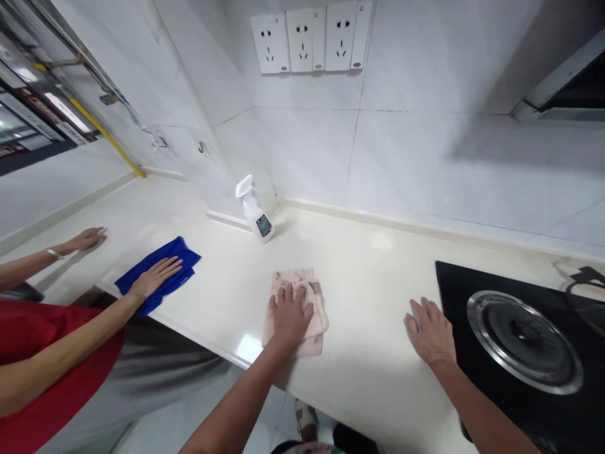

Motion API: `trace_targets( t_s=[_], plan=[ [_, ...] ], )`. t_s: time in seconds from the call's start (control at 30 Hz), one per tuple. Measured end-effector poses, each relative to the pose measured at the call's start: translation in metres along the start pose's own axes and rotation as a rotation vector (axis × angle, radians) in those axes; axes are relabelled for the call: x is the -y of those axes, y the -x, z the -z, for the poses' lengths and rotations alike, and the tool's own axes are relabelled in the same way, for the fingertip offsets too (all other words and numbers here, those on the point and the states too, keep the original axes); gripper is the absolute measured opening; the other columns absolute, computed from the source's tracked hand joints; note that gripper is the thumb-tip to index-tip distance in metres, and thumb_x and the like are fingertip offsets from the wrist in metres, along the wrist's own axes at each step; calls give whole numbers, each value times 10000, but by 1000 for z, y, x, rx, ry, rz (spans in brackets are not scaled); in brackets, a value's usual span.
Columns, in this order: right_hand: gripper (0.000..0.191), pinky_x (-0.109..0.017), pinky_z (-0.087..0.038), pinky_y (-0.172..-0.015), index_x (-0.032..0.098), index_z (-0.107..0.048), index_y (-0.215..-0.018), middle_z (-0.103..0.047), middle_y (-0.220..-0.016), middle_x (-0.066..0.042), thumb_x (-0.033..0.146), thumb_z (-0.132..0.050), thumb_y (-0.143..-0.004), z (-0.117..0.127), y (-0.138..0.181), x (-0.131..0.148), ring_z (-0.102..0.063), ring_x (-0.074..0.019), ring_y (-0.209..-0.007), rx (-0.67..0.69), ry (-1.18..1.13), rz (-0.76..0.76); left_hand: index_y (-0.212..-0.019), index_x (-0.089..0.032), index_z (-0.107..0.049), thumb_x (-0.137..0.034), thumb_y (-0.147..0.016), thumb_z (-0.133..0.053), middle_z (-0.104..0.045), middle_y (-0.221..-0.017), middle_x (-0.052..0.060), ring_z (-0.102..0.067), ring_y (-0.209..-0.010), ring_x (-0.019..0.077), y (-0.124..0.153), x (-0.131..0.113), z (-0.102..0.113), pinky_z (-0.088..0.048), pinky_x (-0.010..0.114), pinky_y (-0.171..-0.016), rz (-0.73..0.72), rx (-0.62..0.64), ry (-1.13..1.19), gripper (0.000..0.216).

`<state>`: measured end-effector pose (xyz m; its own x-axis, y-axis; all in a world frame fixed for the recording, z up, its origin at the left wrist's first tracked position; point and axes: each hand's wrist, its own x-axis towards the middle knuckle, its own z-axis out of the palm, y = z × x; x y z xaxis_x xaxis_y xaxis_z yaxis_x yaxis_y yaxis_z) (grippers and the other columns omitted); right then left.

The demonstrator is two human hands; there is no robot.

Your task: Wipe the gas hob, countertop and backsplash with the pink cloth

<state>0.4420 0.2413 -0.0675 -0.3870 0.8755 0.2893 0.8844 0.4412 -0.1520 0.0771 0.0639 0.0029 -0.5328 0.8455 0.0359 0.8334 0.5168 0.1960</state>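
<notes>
My left hand lies palm down on a pale pink cloth, its fingers spread over the folded fabric. The cloth is flat on the cream countertop, slightly rumpled near my fingertips. To the right, my right hand rests on the counter just beside the left edge of a black cooktop. Its fingers are loosely bent and apart, and no object shows in them. A white spray bottle stands beyond the cloth, close to the wall corner.
At left, a person in a red top presses one hand on a blue cloth; their other hand is over the counter. Wall sockets sit above. A cable lies behind the cooktop, and a dark appliance juts out upper right.
</notes>
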Motion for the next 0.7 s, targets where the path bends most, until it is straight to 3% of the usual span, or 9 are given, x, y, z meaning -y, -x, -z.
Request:
trace_targets(
  t_s=[0.17,0.27,0.37,0.47,0.57,0.63,0.7],
  plan=[
    [571,-538,-400,-1191,173,-639,-1431,-532,-1603,-189,493,-328,-1075,0,0,0,-425,-346,-1523,-6,-18,-8,-1477,-329,-630,-506,-967,-609,-472,-1691,127,-400,-1532,449,-13,-69,-29,-229,709,-1248,-291,56,176,540],
    [561,-537,-403,-1194,174,-640,-1427,-537,-1599,-188,489,-337,-1075,2,0,1,-429,-343,-1523,-2,-19,-9,-1500,-342,-604,-509,-961,-627,-449,-1705,118,-419,-1526,407,-7,-74,-38,-237,682,-1255,-446,69,254,565],
    [557,-539,-401,-1200,165,-631,-1437,-531,-1603,-191,475,-330,-1086,5,-1,1,-425,-345,-1527,4,-18,-1,-1558,-351,-556,-477,-997,-582,-381,-1751,100,-352,-1591,360,1,-30,-29,-242,595,-1286,-494,57,226,576],
    [543,-545,-401,-1201,168,-633,-1434,-537,-1594,-190,464,-339,-1086,5,-1,1,-437,-345,-1515,-7,-16,1,-1554,-357,-568,-454,-1034,-520,-379,-1758,85,-292,-1633,359,6,47,-8,-220,590,-1305,-312,24,50,531],
    [547,-546,-403,-1193,169,-639,-1427,-537,-1589,-194,477,-352,-1077,2,0,-1,-446,-352,-1503,-24,-22,2,-1556,-291,-568,-482,-1062,-459,-405,-1741,128,-299,-1635,363,16,113,12,-250,616,-1296,-140,47,-109,541],
    [563,-553,-405,-1185,164,-641,-1427,-530,-1592,-201,487,-343,-1075,0,0,-2,-444,-360,-1501,-24,-28,4,-1571,-270,-554,-490,-1071,-438,-411,-1738,138,-313,-1633,356,24,135,19,-261,609,-1298,-102,58,-146,558],
    [583,-564,-408,-1180,161,-645,-1423,-531,-1589,-206,501,-329,-1070,0,0,-4,-442,-369,-1499,-15,-36,7,-1592,-277,-534,-490,-1073,-433,-395,-1747,130,-313,-1635,348,30,142,20,-273,589,-1300,-85,56,-151,569]
  ],
)
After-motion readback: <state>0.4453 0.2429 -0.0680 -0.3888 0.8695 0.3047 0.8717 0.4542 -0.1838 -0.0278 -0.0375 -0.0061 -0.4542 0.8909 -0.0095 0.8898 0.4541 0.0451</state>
